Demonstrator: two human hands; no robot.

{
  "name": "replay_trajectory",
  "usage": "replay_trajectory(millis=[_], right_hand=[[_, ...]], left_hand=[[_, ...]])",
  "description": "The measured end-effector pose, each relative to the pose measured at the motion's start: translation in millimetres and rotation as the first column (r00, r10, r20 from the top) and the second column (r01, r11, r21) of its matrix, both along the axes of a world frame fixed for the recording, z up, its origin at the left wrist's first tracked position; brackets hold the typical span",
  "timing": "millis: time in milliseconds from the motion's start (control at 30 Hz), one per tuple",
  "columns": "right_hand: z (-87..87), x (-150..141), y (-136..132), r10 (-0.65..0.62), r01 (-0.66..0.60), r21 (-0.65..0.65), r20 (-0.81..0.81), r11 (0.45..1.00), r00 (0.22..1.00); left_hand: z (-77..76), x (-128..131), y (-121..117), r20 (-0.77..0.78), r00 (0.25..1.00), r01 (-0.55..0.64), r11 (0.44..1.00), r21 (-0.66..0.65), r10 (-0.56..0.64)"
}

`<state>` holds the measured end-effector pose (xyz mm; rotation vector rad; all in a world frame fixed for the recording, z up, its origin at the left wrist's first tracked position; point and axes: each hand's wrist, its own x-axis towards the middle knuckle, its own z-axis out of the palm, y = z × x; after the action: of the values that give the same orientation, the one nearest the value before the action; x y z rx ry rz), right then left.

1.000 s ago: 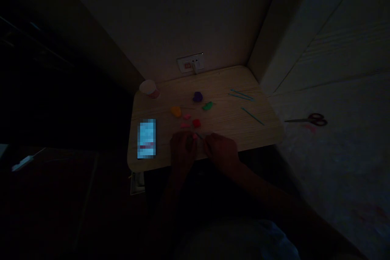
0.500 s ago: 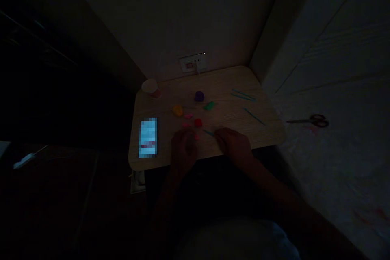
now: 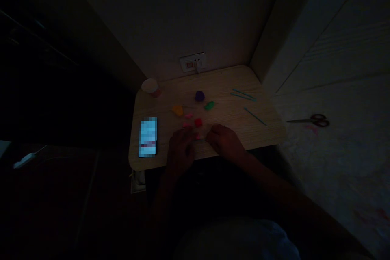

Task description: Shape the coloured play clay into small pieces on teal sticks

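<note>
Dim scene, light wood table (image 3: 225,82). Paper cup (image 3: 150,86) stands at the table's back left corner, mouth up; inside too dark to read, contents can't be told. Second container: pale tray (image 3: 138,187) low down, just past the table's front left edge, partly hidden under it; something sits in it, too dark to identify. Small pink piece (image 3: 197,136) is on the table near the front edge, between the hands. Right hand (image 3: 224,140): fingers closed, gripping a thin stick tool (image 3: 200,139) that points left, alongside the pink piece; contact unclear. Left hand (image 3: 180,149): fingers bent, tips right by the pink piece; can't tell whether they pinch it. Just beyond the hands: red lump (image 3: 198,122) and two more pink bits (image 3: 189,115). Further back: orange lump (image 3: 178,110), green piece (image 3: 209,105), purple lump (image 3: 199,96), all lying loose on the wood, outside the cup. Three blue-green sticks (image 3: 255,116) on the right side, two close together, one apart. Lit phone (image 3: 148,137) lies left of the left hand. Scissors (image 3: 319,120) are off the table, to its right. Wall socket (image 3: 193,62) behind has a plug in it.
</note>
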<state>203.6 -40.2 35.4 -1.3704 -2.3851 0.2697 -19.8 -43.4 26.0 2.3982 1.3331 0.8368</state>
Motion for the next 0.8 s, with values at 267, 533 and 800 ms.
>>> replay_trajectory(millis=[267, 533, 800], right_hand=[[2.8, -1, 4, -0.001, 0.001, -0.022, -0.016, 1.000, 1.000], [6.0, 4, 6, 0.003, -0.004, -0.020, -0.039, 1.000, 0.999], [-0.8, 11, 21, 0.079, -0.078, 0.049, -0.019, 0.996, 0.997]], left_hand=[[4.5, 3, 6, 0.053, 0.999, -0.002, 0.998, -0.059, 0.005], [4.0, 4, 14, 0.047, 0.998, 0.045, 0.997, -0.065, -0.042], [-2.5, 13, 22, 0.122, 0.992, 0.004, 0.998, -0.066, 0.004]])
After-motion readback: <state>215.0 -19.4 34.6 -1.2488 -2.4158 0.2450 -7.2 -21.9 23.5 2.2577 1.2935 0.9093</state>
